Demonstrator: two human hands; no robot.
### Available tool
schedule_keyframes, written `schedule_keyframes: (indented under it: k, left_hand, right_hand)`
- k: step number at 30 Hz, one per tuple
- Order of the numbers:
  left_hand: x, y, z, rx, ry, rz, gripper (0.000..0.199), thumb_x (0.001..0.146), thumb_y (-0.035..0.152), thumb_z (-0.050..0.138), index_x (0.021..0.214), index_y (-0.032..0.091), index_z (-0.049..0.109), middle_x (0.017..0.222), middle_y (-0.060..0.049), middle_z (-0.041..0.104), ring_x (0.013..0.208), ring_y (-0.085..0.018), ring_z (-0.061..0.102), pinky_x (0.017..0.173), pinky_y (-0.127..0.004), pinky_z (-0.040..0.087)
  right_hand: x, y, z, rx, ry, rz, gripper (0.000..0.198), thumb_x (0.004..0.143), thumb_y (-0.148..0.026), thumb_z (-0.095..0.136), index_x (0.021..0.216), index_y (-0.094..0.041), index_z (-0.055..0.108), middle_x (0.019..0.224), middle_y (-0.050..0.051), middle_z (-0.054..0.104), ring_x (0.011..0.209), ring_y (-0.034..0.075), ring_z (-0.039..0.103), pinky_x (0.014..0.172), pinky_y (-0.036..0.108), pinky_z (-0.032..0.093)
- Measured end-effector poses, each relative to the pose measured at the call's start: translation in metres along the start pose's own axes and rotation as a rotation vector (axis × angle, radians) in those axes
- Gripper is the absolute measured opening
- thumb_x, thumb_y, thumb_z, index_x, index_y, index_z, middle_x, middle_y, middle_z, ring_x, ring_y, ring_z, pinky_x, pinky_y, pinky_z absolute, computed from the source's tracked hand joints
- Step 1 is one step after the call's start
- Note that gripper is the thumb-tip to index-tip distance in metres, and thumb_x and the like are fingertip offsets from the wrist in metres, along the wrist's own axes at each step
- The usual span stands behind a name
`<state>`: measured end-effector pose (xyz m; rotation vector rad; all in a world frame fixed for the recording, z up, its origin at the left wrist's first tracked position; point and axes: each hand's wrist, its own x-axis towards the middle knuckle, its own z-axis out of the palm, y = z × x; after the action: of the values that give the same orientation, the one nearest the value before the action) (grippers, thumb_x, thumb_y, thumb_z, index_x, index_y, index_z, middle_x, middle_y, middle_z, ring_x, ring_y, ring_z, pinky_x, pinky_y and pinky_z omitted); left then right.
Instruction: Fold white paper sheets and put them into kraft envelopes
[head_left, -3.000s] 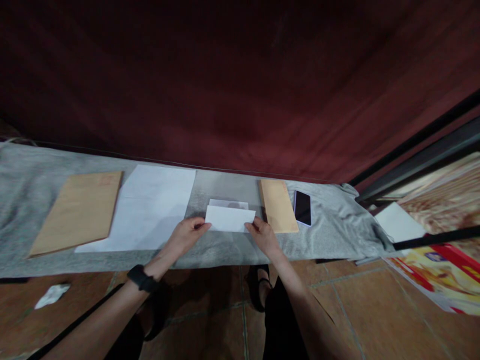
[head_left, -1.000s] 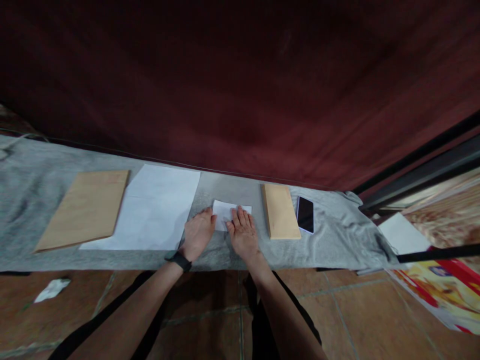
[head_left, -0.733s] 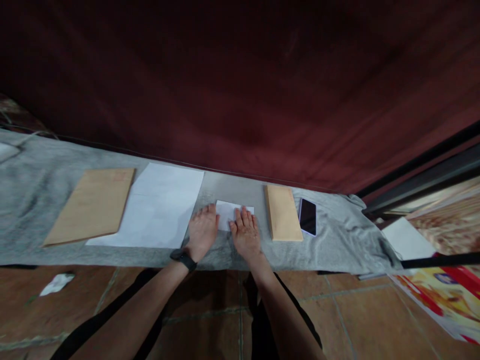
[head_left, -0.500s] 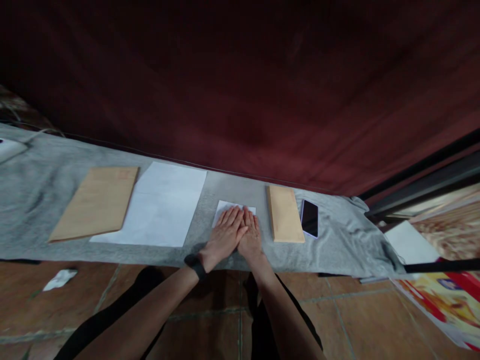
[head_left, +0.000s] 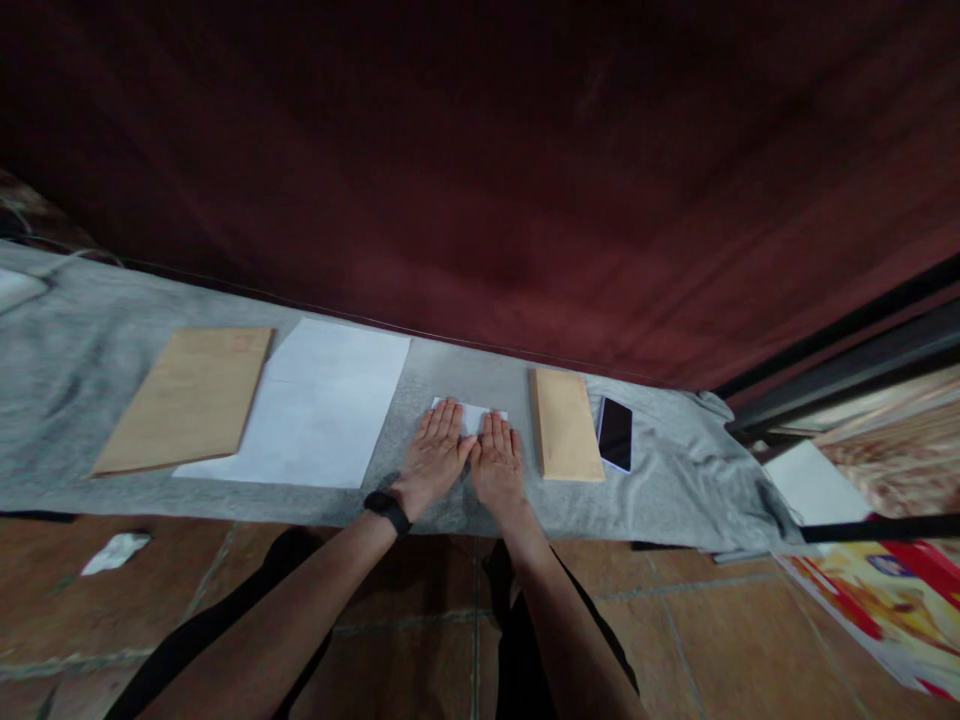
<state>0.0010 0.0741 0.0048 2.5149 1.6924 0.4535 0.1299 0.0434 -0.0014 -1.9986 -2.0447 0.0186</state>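
A small folded sheet of white paper (head_left: 473, 418) lies on the grey cloth, mostly covered by my palms. My left hand (head_left: 435, 455), with a black band at the wrist, rests flat on its left part, fingers stretched out. Flat on the right part lies my right hand (head_left: 498, 465), also with extended fingers. The two thumbs meet near the middle, and a strip of the paper shows between the fingers. To the right of my hands is a stack of brown envelopes (head_left: 568, 425).
Large white sheets (head_left: 330, 400) lie left of my hands, partly under a big brown envelope (head_left: 187, 395). A phone (head_left: 615, 434) sits right of the envelope stack. Grey cloth (head_left: 675, 470) covers the narrow bench, backed by a dark red surface (head_left: 480, 200). A colourful box (head_left: 885, 610) stands lower right.
My hands were side by side with the left thumb over the right hand; they have moved apart, the left one leftward, baring the paper's middle. The view has shifted slightly.
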Motion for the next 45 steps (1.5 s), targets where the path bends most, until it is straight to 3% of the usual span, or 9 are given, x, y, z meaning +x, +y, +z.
schedule_keyframes:
  k: [17, 21, 24, 28, 31, 40, 45]
  left_hand:
    - [-0.007, -0.016, -0.01, 0.081, -0.044, -0.141, 0.065, 0.1, 0.038, 0.028, 0.156, 0.004, 0.029, 0.164, -0.017, 0.028, 0.154, -0.027, 0.021, 0.126, -0.043, 0.014]
    - [-0.008, -0.014, -0.014, 0.095, -0.053, -0.163, 0.065, 0.101, 0.038, 0.028, 0.156, 0.004, 0.029, 0.164, -0.018, 0.027, 0.154, -0.027, 0.02, 0.126, -0.045, 0.013]
    - [-0.008, -0.014, -0.015, 0.119, -0.073, -0.16, 0.065, 0.101, 0.038, 0.027, 0.156, 0.002, 0.028, 0.164, -0.018, 0.027, 0.154, -0.028, 0.02, 0.125, -0.046, 0.013]
    - [-0.008, -0.016, -0.014, 0.158, -0.093, -0.133, 0.062, 0.1, 0.03, 0.026, 0.156, 0.003, 0.029, 0.165, -0.017, 0.026, 0.155, -0.027, 0.018, 0.126, -0.045, 0.013]
    - [-0.008, -0.018, -0.012, 0.162, -0.088, -0.129, 0.061, 0.1, 0.029, 0.025, 0.156, 0.004, 0.03, 0.165, -0.016, 0.026, 0.155, -0.026, 0.018, 0.125, -0.045, 0.014]
    - [-0.01, -0.016, -0.012, 0.136, 0.005, -0.127, 0.063, 0.101, 0.037, 0.028, 0.155, 0.005, 0.032, 0.162, -0.017, 0.032, 0.153, -0.028, 0.023, 0.125, -0.048, 0.016]
    - [-0.012, -0.009, -0.018, 0.105, 0.025, 0.027, 0.059, 0.103, 0.034, 0.028, 0.153, 0.005, 0.037, 0.164, -0.013, 0.03, 0.154, -0.026, 0.021, 0.127, -0.045, 0.013]
  right_hand:
    - [-0.009, 0.02, -0.001, -0.078, 0.067, 0.08, 0.057, 0.106, -0.035, 0.037, 0.154, -0.004, 0.036, 0.158, 0.023, 0.036, 0.148, 0.031, 0.036, 0.118, 0.049, 0.032]
    - [-0.009, 0.02, -0.004, -0.061, 0.139, 0.093, 0.057, 0.107, -0.035, 0.034, 0.151, 0.0, 0.039, 0.156, 0.025, 0.038, 0.146, 0.033, 0.038, 0.118, 0.051, 0.032]
    - [-0.008, 0.007, -0.01, 0.005, 0.158, -0.014, 0.057, 0.107, -0.034, 0.028, 0.154, -0.001, 0.034, 0.16, 0.022, 0.033, 0.15, 0.03, 0.03, 0.121, 0.051, 0.029]
    - [-0.01, -0.016, -0.01, 0.112, 0.026, -0.252, 0.056, 0.108, -0.035, 0.026, 0.155, -0.006, 0.033, 0.162, 0.014, 0.032, 0.152, 0.022, 0.026, 0.124, 0.042, 0.025]
    - [-0.012, -0.02, -0.004, 0.127, -0.036, -0.265, 0.055, 0.109, -0.035, 0.024, 0.155, -0.009, 0.036, 0.16, 0.012, 0.037, 0.151, 0.02, 0.03, 0.125, 0.041, 0.024]
    - [-0.008, 0.013, 0.002, 0.076, 0.045, -0.117, 0.055, 0.107, -0.033, 0.03, 0.156, -0.01, 0.033, 0.161, 0.014, 0.035, 0.15, 0.025, 0.032, 0.122, 0.047, 0.025]
    - [0.002, 0.034, 0.0, 0.184, 0.026, -0.151, 0.05, 0.104, -0.025, 0.032, 0.152, -0.012, 0.043, 0.156, 0.015, 0.044, 0.147, 0.024, 0.037, 0.12, 0.047, 0.029]
